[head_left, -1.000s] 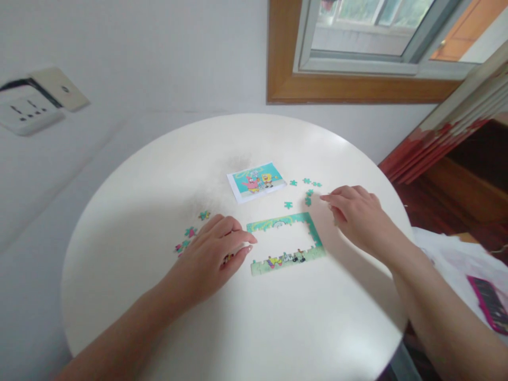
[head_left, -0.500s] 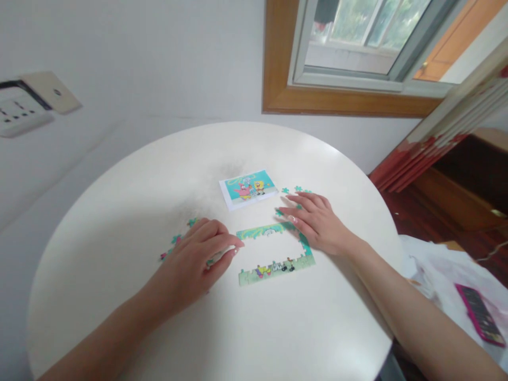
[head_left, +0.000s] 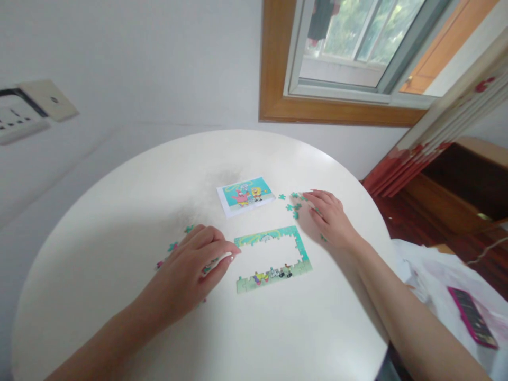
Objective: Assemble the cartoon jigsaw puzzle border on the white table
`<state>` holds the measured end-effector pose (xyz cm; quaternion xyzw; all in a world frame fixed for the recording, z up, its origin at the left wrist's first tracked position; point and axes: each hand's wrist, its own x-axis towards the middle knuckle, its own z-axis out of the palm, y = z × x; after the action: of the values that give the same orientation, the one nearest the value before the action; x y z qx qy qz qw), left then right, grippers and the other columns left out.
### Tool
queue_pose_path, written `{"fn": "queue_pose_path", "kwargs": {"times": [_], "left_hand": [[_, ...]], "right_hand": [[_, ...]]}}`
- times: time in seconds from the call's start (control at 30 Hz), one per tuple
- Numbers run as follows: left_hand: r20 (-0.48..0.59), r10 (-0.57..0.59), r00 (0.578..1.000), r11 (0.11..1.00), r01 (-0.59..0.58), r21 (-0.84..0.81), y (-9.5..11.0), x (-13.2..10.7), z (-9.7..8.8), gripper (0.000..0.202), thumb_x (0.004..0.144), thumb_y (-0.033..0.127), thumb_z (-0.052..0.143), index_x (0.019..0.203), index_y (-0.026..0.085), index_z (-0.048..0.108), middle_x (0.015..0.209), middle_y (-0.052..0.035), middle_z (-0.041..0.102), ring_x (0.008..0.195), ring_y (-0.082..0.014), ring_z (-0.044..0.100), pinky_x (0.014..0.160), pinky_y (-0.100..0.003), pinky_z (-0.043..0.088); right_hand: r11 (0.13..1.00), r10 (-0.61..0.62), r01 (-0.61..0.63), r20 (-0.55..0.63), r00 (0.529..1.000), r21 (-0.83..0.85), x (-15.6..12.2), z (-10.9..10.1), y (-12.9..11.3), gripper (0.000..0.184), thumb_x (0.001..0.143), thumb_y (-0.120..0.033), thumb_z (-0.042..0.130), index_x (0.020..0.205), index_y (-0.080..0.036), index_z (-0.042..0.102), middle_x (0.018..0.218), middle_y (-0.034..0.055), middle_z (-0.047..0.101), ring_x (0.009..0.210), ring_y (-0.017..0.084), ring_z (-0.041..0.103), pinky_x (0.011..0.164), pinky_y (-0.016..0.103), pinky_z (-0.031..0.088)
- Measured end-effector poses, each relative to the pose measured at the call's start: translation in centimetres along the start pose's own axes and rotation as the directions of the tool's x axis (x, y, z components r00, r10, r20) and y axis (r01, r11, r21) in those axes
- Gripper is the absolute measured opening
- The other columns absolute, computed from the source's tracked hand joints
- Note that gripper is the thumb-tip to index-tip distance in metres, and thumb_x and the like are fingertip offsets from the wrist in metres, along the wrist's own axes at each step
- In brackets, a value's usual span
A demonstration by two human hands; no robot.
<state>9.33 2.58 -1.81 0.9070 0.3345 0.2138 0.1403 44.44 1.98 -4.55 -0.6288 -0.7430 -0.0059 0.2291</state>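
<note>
Now the puzzle border (head_left: 273,280) is uncovered at two o'clock, the right hand (head_left: 331,218) being shifted outward, fingers apart; any grip by the left hand (head_left: 196,260) is hidden.

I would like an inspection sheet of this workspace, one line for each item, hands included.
Surface: round white table, greyish smudges toward the back.
Work items: jigsaw border, left side and middle unfilled; picture card behind it; loose jigsaw pieces on both sides.
Clutter: pink-edged phone on white sheeting beside the table.
Left hand: at the border's left, over pieces; grip unclear.
Right hand: at the right-hand pieces; grip unclear.
Cables: thin pale cord, far right.
Surroundings: wall socket, wood-framed window, curtain.
</note>
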Motion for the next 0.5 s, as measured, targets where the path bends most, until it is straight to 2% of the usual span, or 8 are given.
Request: {"fn": "queue_pose_path", "kwargs": {"times": [0.13, 0.23, 0.5], "left_hand": [[-0.026, -0.001, 1.0, 1.0, 0.001, -0.005, -0.3, 0.1, 0.1, 0.022, 0.097, 0.031, 0.048, 0.097, 0.025, 0.069, 0.09, -0.0025, 0.063, 0.088, -0.021, 0.058, 0.081, -0.034, 0.045], [-0.037, 0.002, 0.999, 1.0, -0.002, -0.001, -0.4, 0.1, 0.1, 0.021, 0.097, 0.032, 0.049, 0.097, 0.026, 0.069, 0.09, -0.0025, 0.064, 0.087, -0.0212, 0.059, 0.08, -0.034, 0.047], [-0.035, -0.006, 0.999, 1.0, 0.005, -0.007, -0.3, 0.2, 0.1, 0.019, 0.097, 0.032, 0.05, 0.096, 0.027, 0.068, 0.089, -0.0024, 0.063, 0.087, -0.0212, 0.059, 0.08, -0.036, 0.047]], "right_hand": [[0.994, 0.098, -0.101, -0.078, 0.992, -0.031, -0.3, -0.6, 2.2, 0.047, 0.089, -0.009, 0.04, 0.122, -0.022, 0.071, 0.123, 0.0124, 0.067, 0.114, 0.031, 0.057, 0.098, 0.052, 0.043], [0.991, 0.126, -0.128, -0.093, 0.988, -0.025, -0.7, -0.8, 2.8, 0.043, 0.09, -0.013, 0.042, 0.116, -0.026, 0.074, 0.121, 0.0117, 0.067, 0.113, 0.031, 0.056, 0.096, 0.053, 0.043], [0.999, -0.015, 0.019, 0.093, 0.996, -0.049, -0.7, 0.2, 0.4, 0.045, 0.095, -0.017, 0.041, 0.128, -0.032, 0.067, 0.147, 0.0074, 0.052, 0.139, 0.031, 0.036, 0.108, 0.057, 0.033]]}}
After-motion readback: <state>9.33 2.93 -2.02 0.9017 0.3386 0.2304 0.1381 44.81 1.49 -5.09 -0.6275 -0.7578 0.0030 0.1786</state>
